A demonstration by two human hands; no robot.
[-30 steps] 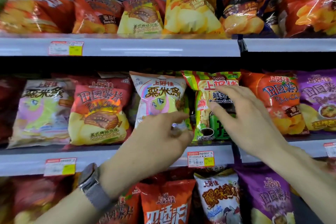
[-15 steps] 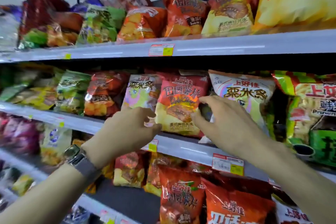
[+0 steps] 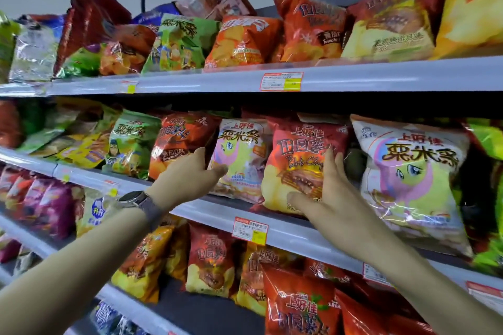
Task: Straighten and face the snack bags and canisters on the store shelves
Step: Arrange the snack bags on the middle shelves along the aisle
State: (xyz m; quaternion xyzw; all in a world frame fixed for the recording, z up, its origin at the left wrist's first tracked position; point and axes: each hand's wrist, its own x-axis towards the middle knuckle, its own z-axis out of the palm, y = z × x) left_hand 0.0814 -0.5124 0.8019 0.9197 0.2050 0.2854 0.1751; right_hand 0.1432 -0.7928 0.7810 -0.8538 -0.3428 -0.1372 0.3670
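Right hand (image 3: 326,198) spread flat, fingers along the right edge and thumb on the lower front of the upright red chip bag (image 3: 296,155), bag lying left of palm; left hand (image 3: 187,177) at pink bag's (image 3: 242,160) left edge, grip unclear.
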